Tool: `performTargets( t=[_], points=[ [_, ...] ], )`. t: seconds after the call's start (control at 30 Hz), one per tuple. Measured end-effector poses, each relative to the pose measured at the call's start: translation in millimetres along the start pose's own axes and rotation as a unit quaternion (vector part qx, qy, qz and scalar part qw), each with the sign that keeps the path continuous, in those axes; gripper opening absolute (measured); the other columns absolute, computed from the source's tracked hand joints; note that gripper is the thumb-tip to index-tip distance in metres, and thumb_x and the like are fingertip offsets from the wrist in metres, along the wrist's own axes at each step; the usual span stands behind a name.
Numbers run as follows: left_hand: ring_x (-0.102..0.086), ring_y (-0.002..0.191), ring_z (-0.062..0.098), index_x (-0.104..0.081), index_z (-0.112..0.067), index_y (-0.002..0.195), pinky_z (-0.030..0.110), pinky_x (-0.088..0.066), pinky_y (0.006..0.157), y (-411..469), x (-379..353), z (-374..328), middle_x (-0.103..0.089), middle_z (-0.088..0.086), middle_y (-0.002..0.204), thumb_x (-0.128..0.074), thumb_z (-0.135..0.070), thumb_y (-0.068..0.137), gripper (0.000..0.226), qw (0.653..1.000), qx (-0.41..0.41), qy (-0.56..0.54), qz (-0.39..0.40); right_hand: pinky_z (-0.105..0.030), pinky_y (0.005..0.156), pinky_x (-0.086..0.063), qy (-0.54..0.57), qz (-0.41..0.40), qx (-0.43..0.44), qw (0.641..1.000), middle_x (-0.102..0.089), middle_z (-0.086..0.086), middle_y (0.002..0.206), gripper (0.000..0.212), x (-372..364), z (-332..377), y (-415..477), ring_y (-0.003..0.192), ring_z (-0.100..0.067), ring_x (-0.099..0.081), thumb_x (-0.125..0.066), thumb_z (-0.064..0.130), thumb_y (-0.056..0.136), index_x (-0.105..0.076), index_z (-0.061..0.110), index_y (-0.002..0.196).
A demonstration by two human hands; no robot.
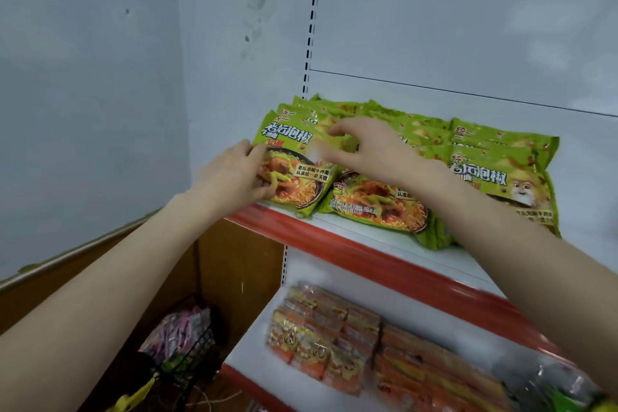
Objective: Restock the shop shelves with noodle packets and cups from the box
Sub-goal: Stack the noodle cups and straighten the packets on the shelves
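Note:
Several green noodle packets lie in stacks on the upper white shelf (374, 237) with its red front strip. My left hand (234, 177) grips the left edge of the leftmost green packet (294, 157), thumb on top and fingers under it. My right hand (368, 147) reaches over the same packet's right side, fingers curled down onto its top edge. A second green stack (374, 204) lies just right of it, and a third green stack (508, 174) sits further right, partly behind my right forearm.
Orange noodle packets (321, 341) fill the lower shelf. A brown cardboard box (234, 274) stands to the left of the shelves, with a black wire basket (187, 354) of pink packets in front of it. A slotted shelf upright (312, 20) rises behind the stacks.

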State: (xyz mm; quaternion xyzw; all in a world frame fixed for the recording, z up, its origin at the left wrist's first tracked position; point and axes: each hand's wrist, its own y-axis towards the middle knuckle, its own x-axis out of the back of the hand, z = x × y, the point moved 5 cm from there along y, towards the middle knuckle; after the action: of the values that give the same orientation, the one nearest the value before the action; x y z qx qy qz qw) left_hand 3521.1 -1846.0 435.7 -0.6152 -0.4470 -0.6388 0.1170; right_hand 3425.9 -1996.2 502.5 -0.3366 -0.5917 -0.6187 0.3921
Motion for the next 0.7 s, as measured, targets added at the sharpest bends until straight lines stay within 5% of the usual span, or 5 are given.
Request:
performTargets(
  t=[0.1, 0.2, 0.33, 0.7],
  points=[
    [-0.049, 0.115, 0.033, -0.028, -0.011, 0.137, 0.045, -0.044, 0.093, 13, -7, 20, -0.045, 0.014, 0.124, -0.075, -0.045, 0.069, 0.089, 0.997, -0.010, -0.081, 0.011, -0.035, 0.102, -0.035, -0.061, 0.034, -0.019, 0.997, -0.045, -0.009, 0.137, 0.062, -20, 18, 7, 0.127, -0.024, -0.040, -0.063, 0.048, 0.080, -0.047, 0.015, 0.130],
    [-0.050, 0.114, 0.029, -0.023, -0.012, 0.134, 0.038, -0.045, 0.089, 24, -13, 28, -0.045, 0.011, 0.123, -0.082, -0.041, 0.062, 0.097, 0.982, -0.015, -0.187, 0.038, -0.042, 0.116, -0.016, -0.118, 0.077, -0.065, 0.988, -0.016, -0.014, 0.154, 0.087, -41, 25, 11, 0.143, -0.029, -0.013, -0.067, 0.053, 0.074, -0.026, 0.019, 0.143],
    [-0.051, 0.097, 0.015, -0.019, -0.013, 0.135, 0.022, -0.038, 0.078, 36, -19, 32, -0.046, -0.003, 0.107, -0.084, -0.033, 0.062, 0.099, 0.960, -0.029, -0.264, 0.086, -0.053, 0.114, -0.003, -0.154, 0.102, -0.132, 0.974, 0.005, -0.015, 0.156, 0.111, -54, 20, 13, 0.144, -0.030, 0.004, -0.069, 0.056, 0.069, 0.002, 0.024, 0.148],
    [-0.052, 0.103, 0.014, -0.031, -0.015, 0.131, 0.024, -0.040, 0.083, 71, -41, 30, -0.052, -0.002, 0.116, -0.089, -0.023, 0.054, 0.096, 0.927, -0.048, -0.366, 0.063, -0.040, 0.114, -0.021, -0.205, 0.066, -0.101, 0.971, -0.031, -0.015, 0.144, 0.102, -59, 12, 35, 0.138, -0.030, -0.022, -0.073, 0.046, 0.070, -0.014, 0.012, 0.145]
  ],
)
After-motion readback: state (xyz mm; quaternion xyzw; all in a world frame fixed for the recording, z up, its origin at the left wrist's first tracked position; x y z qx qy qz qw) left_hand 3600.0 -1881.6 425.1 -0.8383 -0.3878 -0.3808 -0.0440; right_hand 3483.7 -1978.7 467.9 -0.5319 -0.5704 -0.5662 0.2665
